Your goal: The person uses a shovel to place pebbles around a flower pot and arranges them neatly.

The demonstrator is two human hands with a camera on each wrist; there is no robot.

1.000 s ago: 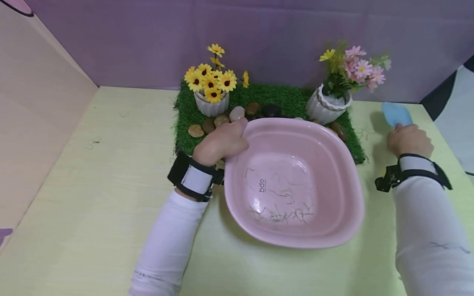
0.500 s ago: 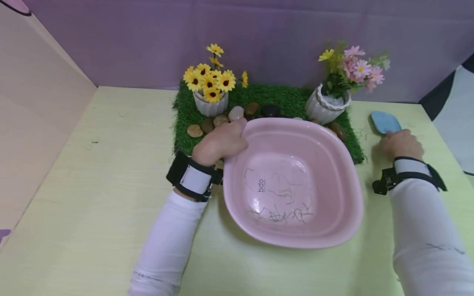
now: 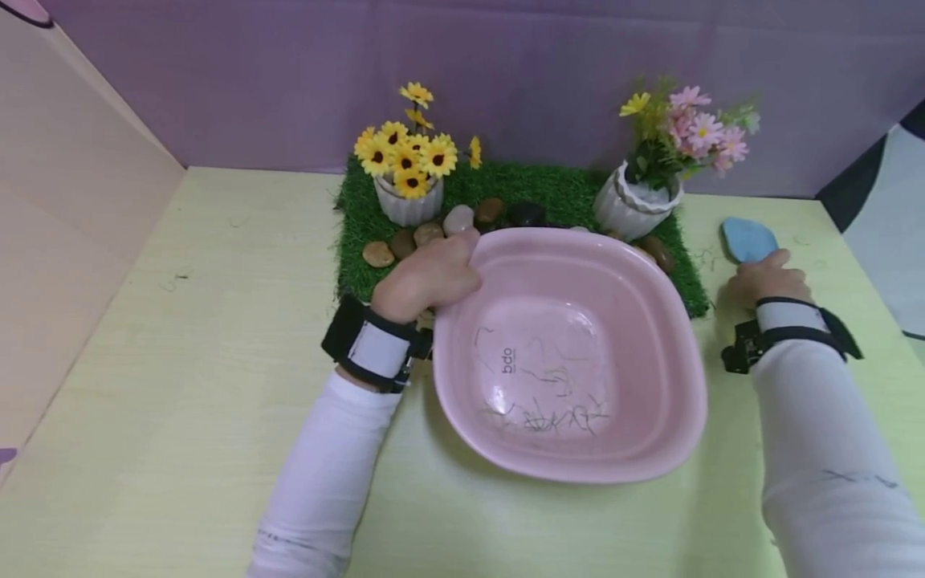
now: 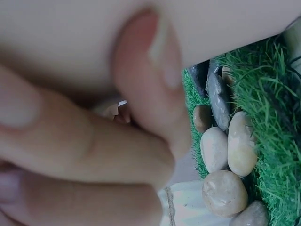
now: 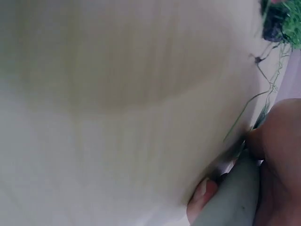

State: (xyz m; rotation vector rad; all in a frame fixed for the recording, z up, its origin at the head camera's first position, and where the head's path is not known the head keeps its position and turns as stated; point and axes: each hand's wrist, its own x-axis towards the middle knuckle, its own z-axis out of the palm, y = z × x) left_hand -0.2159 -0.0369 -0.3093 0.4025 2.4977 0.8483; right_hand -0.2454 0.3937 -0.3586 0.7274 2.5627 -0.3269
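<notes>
At the far-left part of its rim, my left hand (image 3: 429, 277) grips a pink plastic basin (image 3: 629, 345), thumb and fingers on the rim. Thin green strands (image 3: 545, 417) lie on the basin floor. To the right, my right hand (image 3: 768, 281) holds a light-blue flat piece with rounded corners (image 3: 749, 239) low at the tabletop. In the right wrist view its grey-green surface (image 5: 230, 197) shows between fingers; its exact kind is unclear. Loose green strands (image 5: 249, 106) lie on the table beside that hand.
Behind the basin lies a green turf mat (image 3: 564, 183) with several pebbles (image 3: 487, 211). A white pot of yellow flowers (image 3: 408, 205) stands on its left, and a tilted white pot of pink flowers (image 3: 632, 210) on its right. A purple backdrop (image 3: 535, 80) closes the rear.
My right hand has moved left and slightly toward me, bringing the light-blue piece left and lower. My left hand and the basin have barely moved.
</notes>
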